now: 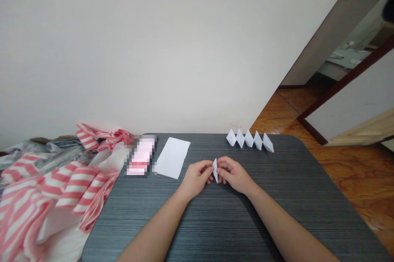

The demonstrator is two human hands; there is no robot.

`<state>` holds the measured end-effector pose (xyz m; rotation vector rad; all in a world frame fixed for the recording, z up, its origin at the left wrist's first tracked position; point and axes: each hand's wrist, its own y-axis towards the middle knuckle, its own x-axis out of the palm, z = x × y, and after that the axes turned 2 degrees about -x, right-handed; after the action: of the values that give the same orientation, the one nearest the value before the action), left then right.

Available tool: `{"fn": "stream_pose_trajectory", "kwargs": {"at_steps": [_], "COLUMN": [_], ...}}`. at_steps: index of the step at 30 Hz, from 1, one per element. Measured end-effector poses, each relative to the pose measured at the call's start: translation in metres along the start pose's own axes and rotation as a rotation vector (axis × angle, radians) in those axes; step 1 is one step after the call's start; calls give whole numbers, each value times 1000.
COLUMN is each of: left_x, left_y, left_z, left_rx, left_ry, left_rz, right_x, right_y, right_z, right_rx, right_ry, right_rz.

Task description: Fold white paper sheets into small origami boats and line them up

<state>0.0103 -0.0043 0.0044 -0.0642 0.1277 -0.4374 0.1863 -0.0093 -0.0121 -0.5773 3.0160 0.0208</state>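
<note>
Mid-table, between the hands: here's the fold (pixel 215 171), a slim white paper diamond, one tip toward the far edge, the other back toward the person; whether it touches the table (pixel 212 221), I can't tell.
Left hand (pixel 197 175): thumb and fingers pinching the fold from its left side.
Right hand (pixel 233 173): pinching too, from the right, so both grips meet on that one small piece.
Far edge, toward the right corner: five diamonds (pixel 249 138), white, lined up side by side, the rightmost leaning.
Far-left corner: a slab (pixel 141 156) in pink and white, pixelated, details lost.
Just right of the slab: blank paper (pixel 173 158), flat, slanted, between it and the left hand.
Beyond the left edge: striped cloth (pixel 70 184), pink and white, heaped up.
Behind the far edge: a pale wall (pixel 184 48).
</note>
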Motion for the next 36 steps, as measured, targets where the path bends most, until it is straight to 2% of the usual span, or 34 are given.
{"fn": "stream_pose_trajectory", "kwargs": {"at_steps": [10,19,36], "left_x": [-1,-1,-3], "left_y": [-1,0,3], "left_z": [3,-7,-7], "left_rx": [9,-15,-15], "left_ry": [10,22,-366], "left_rz": [-70,-29,-19], "right_x": [0,1,-2], "right_y": [1,0,-1], "right_z": [-2,0,-1], "right_rx": [-9,-16,-74], "right_ry": [-25,-52,-179], "right_rz": [-5,-6,15]}}
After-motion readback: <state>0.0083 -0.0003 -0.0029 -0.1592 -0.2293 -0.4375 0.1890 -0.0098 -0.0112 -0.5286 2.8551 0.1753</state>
